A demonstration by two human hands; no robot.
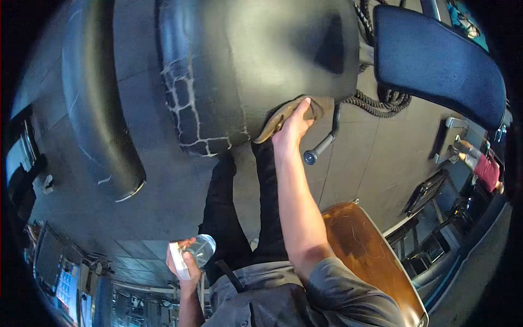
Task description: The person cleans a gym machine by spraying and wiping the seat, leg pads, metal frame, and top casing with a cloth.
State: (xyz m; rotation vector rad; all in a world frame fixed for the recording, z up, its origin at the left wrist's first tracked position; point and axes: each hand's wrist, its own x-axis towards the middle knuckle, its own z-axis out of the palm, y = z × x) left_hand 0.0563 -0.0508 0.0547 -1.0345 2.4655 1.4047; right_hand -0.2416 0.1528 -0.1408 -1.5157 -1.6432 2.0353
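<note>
My right hand [293,126] is closed on a brownish cloth [274,121] and presses it against the near edge of a large black padded cushion [261,60]. Worn, pale cracks run across the left part of that cushion's cover. Down by my left hip, my left hand [188,264] is wrapped round a clear plastic bottle [204,248] with a white part along its side. The bottle is tilted, its round clear end toward my legs, and it is apart from the cushion.
A long black roller pad [95,103] lies to the left, a dark blue pad [436,62] at upper right. Below it are a coiled rope [384,106] and a capped metal handle [318,151]. A brown bench [359,245] stands beside my right arm. Another person [486,170] is far right.
</note>
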